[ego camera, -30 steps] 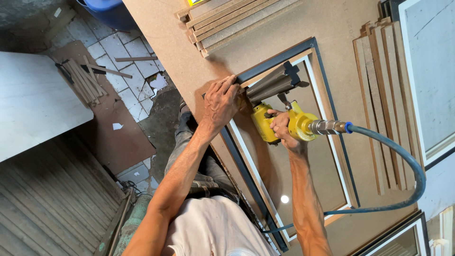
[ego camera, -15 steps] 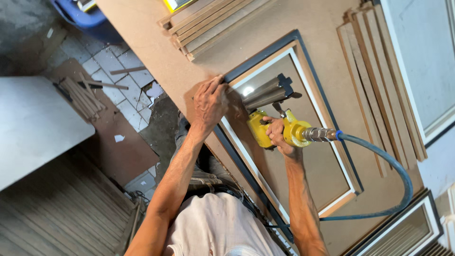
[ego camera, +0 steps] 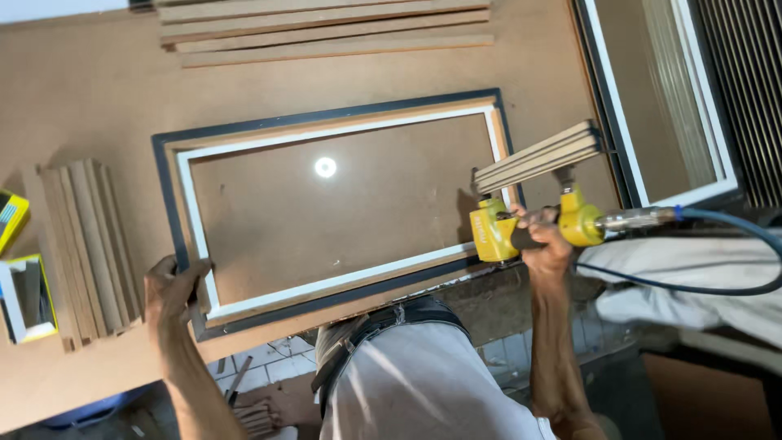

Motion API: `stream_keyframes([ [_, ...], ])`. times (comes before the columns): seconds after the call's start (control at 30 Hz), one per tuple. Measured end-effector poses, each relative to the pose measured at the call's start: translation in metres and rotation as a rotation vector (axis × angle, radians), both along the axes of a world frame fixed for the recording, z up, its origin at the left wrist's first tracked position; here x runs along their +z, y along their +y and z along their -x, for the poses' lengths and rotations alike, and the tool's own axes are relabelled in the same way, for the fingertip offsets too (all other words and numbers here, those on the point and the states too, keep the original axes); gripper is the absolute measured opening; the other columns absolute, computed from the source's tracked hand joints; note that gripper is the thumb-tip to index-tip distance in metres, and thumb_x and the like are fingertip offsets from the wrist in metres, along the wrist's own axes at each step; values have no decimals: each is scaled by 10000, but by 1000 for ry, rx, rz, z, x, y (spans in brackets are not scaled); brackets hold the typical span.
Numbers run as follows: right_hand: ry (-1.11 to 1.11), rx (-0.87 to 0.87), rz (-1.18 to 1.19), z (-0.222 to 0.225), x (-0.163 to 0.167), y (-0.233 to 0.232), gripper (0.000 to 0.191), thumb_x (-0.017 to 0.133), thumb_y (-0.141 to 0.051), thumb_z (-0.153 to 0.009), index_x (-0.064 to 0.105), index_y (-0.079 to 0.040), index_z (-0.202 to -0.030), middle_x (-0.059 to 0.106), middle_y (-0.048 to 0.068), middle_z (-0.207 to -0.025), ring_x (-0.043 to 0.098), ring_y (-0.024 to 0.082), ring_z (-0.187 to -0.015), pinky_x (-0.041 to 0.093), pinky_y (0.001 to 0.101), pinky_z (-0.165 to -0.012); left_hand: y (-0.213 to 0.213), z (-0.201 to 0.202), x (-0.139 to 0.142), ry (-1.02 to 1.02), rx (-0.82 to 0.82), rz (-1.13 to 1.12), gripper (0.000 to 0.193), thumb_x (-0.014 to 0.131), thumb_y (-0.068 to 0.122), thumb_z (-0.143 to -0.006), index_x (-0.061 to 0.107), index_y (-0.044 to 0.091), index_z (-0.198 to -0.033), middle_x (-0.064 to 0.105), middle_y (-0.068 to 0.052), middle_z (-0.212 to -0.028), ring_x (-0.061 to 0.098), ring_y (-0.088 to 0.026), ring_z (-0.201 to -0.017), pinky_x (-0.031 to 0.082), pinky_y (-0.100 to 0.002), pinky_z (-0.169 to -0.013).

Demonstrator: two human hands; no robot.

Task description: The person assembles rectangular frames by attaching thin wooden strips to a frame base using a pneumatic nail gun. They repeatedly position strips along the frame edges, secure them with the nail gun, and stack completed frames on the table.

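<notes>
1. Workbench [ego camera: 98,98] of brown fibreboard fills most of the frame, its near edge running along the bottom; pale floor tiles [ego camera: 269,371] show below it at lower centre.

2. Picture frame [ego camera: 334,204], dark-edged with a white inner border, lies flat at centre frame, a ceiling light reflected as a bright spot in its panel.

3. Left hand [ego camera: 173,293], at lower left, grips the frame's lower left corner, fingers curled over the edge and thumb on top.

4. Right hand [ego camera: 544,243], at centre right, is wrapped tightly around the handle of a yellow pneumatic nail gun [ego camera: 529,204], whose nose rests against the frame's lower right corner; a blue air hose [ego camera: 725,224] runs off the gun to the right edge.

5. Wooden moulding strips [ego camera: 326,28] are stacked along the top of the frame; shorter strips [ego camera: 85,244] stand bundled at left.

6. Yellow cardboard boxes [ego camera: 28,297] sit at the far left edge, cut off by the frame; their contents are hard to make out.

7. Second frame [ego camera: 652,106], larger with a white inner border, lies at upper right, cropped by the top edge; dark ribbed sheeting [ego camera: 745,90] lies beyond it.

8. White cloth [ego camera: 692,269] lies at right below the hose. The person's torso hides the bench edge at bottom centre.
</notes>
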State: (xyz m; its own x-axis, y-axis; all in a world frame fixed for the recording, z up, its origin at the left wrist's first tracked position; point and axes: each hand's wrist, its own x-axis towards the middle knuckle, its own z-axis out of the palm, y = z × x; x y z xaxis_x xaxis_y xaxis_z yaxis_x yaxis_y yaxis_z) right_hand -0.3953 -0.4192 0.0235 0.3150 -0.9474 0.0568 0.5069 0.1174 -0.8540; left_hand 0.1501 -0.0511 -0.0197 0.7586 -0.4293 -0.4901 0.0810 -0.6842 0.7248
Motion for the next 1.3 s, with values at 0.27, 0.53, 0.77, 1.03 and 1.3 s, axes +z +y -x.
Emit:
stream_keyframes([
  [0.27, -389, -586, -295, 77, 8, -27, 110, 650, -89, -678, 555, -121, -633, 531, 47, -622, 601, 253, -675, 534, 571, -1006, 55, -9, -3, 58, -18, 389, 349, 752, 137, -778, 668, -98, -1022, 675, -130, -898, 660, -203, -816, 559, -328, -723],
  [0.53, -681, -640, -522, 30, -45, -85, 96, 710, -83, -697, 615, -86, -707, 633, 60, -719, 712, 291, -871, 537, 500, -993, 165, -87, 64, 138, 111, -72, 551, 625, 303, -990, 516, -172, -1249, 645, -329, -776, 689, -374, -575, 614, -439, -591],
  [0.77, 60, -1, -803, -1, -18, 104, 243, 628, -314, -960, 591, -81, -1016, 705, 173, -1099, 666, 392, -1079, 540, 642, -923, 123, -84, 124, -191, 43, 247, 448, 671, 209, -906, 566, -83, -1230, 663, -192, -875, 637, -243, -725, 540, -354, -695],
  [1.03, -374, -157, -722, -254, -36, 176, 527, 680, -434, -916, 561, -17, -1216, 604, 171, -1325, 637, 331, -1300, 547, 526, -1162, 130, -50, 170, -64, 105, 593, 558, 780, 183, -777, 630, -80, -1246, 744, -164, -1111, 718, -232, -1022, 588, -354, -938],
  [1.3, -169, 319, -488, -561, 32, 163, 430, 634, -409, -994, 573, -86, -1271, 648, 226, -1230, 678, 368, -1155, 616, 488, -1039, 292, -75, 135, -315, 825, 740, 877, 836, 301, -719, 484, -50, -1441, 670, -149, -1090, 674, -214, -958, 560, -374, -809],
])
